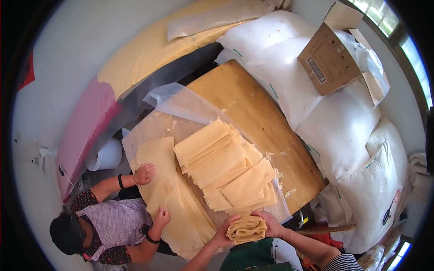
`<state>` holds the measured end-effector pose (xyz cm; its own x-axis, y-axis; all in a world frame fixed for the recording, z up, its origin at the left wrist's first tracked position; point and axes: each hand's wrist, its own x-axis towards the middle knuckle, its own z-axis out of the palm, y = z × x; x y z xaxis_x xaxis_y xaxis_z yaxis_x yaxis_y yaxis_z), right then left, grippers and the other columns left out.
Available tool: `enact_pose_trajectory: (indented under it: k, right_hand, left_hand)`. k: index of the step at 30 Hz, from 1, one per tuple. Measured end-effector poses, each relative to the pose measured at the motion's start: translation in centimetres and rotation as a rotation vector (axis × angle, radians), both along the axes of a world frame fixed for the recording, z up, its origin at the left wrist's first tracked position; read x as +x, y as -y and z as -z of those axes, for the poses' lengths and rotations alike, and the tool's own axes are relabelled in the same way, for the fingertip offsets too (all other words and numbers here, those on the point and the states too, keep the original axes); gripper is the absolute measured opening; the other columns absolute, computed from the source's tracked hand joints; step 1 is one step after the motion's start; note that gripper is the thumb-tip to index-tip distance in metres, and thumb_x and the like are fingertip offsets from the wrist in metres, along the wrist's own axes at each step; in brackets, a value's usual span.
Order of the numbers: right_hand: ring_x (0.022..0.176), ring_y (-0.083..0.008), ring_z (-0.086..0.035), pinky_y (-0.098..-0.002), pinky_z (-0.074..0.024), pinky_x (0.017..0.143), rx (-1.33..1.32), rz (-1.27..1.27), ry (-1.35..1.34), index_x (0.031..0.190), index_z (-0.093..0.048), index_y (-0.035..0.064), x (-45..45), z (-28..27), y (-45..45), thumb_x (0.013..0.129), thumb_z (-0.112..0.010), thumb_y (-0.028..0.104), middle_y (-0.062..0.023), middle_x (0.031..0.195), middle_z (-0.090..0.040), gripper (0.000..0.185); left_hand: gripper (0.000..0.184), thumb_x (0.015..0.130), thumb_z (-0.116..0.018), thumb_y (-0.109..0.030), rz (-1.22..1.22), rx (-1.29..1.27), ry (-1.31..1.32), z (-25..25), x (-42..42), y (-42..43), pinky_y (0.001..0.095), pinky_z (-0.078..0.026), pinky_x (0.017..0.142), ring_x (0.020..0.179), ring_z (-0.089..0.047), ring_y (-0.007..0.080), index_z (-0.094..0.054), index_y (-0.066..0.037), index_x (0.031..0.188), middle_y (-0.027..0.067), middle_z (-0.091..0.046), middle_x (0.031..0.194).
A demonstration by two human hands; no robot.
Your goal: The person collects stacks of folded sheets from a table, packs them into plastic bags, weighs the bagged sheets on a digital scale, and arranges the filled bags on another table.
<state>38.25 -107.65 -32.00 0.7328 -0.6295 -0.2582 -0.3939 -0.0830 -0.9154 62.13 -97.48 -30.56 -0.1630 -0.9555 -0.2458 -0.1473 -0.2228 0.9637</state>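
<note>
Between my two hands, at the near edge of the table, is a folded bundle of tofu skin, its layered folds showing. My left hand grips its left side, and my right hand closes on its right side. Just beyond them lie stacked rectangular pieces of tofu skin, overlapping in uneven piles. Left of those piles, long wide sheets of tofu skin fan out towards me. A co-worker's hand rests at the far end of these sheets, and the co-worker's other hand pinches their edge.
Clear plastic film lies beneath the sheets on the wooden table. White stuffed sacks line the right side, with an open cardboard box on top. A co-worker is at the left, near a white bucket.
</note>
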Motion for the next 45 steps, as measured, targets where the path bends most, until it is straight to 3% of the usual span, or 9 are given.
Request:
enact_pose_trajectory:
  k: [8, 17, 19, 23, 26, 33, 36, 41, 45]
  right_hand:
    - [0.110, -0.0331, -0.056, -0.0409, -0.0438, 0.093, -0.109, -0.171, 0.013, 0.128, -0.050, 0.0067, -0.9, 3.7, 0.1, 0.074, -0.072, 0.032, -0.0148, 0.118, -0.060, 0.064]
    - [0.117, -0.0204, -0.052, -0.0341, -0.0419, 0.098, 0.635, -0.407, 0.005, 0.138, -0.041, 0.0037, 2.2, -3.0, 1.6, 0.080, -0.074, 0.040, -0.0154, 0.129, -0.055, 0.075]
    - [0.119, -0.0269, -0.052, -0.0371, -0.0412, 0.099, 0.489, -0.291, -0.081, 0.136, -0.044, 0.0040, 2.4, 0.9, 3.8, 0.078, -0.074, 0.044, -0.0170, 0.129, -0.055, 0.076]
    - [0.135, -0.0331, -0.033, -0.0492, -0.0309, 0.104, -0.962, -0.455, -0.508, 0.143, -0.035, 0.0113, 4.3, 4.7, 10.4, 0.083, -0.060, 0.030, -0.0181, 0.147, -0.032, 0.068]
    - [0.139, -0.0336, -0.027, -0.0503, -0.0282, 0.107, -1.193, -0.694, -0.460, 0.145, -0.033, 0.0184, 5.1, 6.5, 12.6, 0.089, -0.050, 0.021, -0.0184, 0.151, -0.026, 0.058]
    - [0.140, -0.0334, -0.027, -0.0452, -0.0430, 0.096, -1.081, -0.921, -0.545, 0.144, -0.034, 0.0194, 7.1, 5.7, 13.9, 0.089, -0.051, 0.016, -0.0177, 0.152, -0.023, 0.058]
    - [0.130, -0.0306, -0.042, -0.0418, -0.0493, 0.084, -1.130, -0.944, -0.437, 0.137, -0.043, 0.0140, 7.0, 4.6, 13.7, 0.083, -0.054, 0.013, -0.0180, 0.142, -0.040, 0.054]
    - [0.075, -0.0253, -0.063, -0.0395, -0.0487, 0.067, -0.895, -0.631, -0.087, 0.116, -0.056, 0.0066, 6.5, 2.4, 7.7, 0.073, -0.056, 0.007, -0.0093, 0.100, -0.065, 0.043]
    - [0.097, -0.0276, -0.061, -0.0411, -0.0493, 0.072, -0.840, -0.708, -0.183, 0.123, -0.051, 0.0046, 3.8, 2.7, -3.3, 0.069, -0.058, 0.007, -0.0170, 0.123, -0.056, 0.055]
  left_hand:
    - [0.083, 0.068, -0.081, -0.031, -0.132, -0.189, 0.319, 2.9, -4.3, -3.0, 0.0431, -0.039, 0.102, 0.118, -0.049, 0.0347, -0.039, -0.008, 0.135, 0.0164, -0.047, 0.130]
    - [0.056, 0.077, -0.071, -0.005, -0.795, 0.375, -0.693, -0.4, -4.7, -6.0, 0.0359, -0.050, 0.090, 0.105, -0.060, 0.0228, -0.047, -0.003, 0.127, 0.0088, -0.060, 0.118]
    - [0.055, 0.078, -0.069, -0.005, -0.940, 0.387, -0.869, 0.6, -5.2, -7.3, 0.0377, -0.050, 0.091, 0.108, -0.059, 0.0239, -0.046, -0.004, 0.128, 0.0096, -0.059, 0.119]
    - [0.051, 0.081, -0.066, -0.004, -1.285, 0.378, -0.932, 3.3, -6.7, -9.3, 0.0402, -0.050, 0.092, 0.109, -0.058, 0.0263, -0.045, -0.006, 0.128, 0.0099, -0.058, 0.119]
    - [0.051, 0.081, -0.067, -0.003, -1.446, 0.380, -0.902, 6.6, -8.5, -10.3, 0.0401, -0.050, 0.091, 0.108, -0.058, 0.0265, -0.046, -0.007, 0.127, 0.0092, -0.058, 0.117]
    - [0.054, 0.079, -0.068, -0.001, -1.673, 0.444, -0.791, 10.7, -11.8, -10.2, 0.0381, -0.051, 0.086, 0.107, -0.058, 0.0235, -0.045, -0.008, 0.128, 0.0075, -0.058, 0.118]
    - [0.056, 0.080, -0.068, -0.002, -1.702, 0.405, -0.798, 13.6, -12.5, -10.1, 0.0376, -0.051, 0.085, 0.106, -0.059, 0.0235, -0.043, -0.008, 0.129, 0.0075, -0.057, 0.118]
    - [0.055, 0.082, -0.067, -0.006, -1.702, 0.384, -0.882, 14.9, -12.7, -11.0, 0.0384, -0.051, 0.086, 0.107, -0.057, 0.0240, -0.041, -0.010, 0.131, 0.0079, -0.055, 0.120]
    - [0.055, 0.089, -0.065, -0.020, -1.703, 0.331, -1.016, 14.0, -12.7, -10.9, 0.0408, -0.048, 0.093, 0.116, -0.052, 0.0246, -0.036, -0.012, 0.134, 0.0083, -0.049, 0.131]
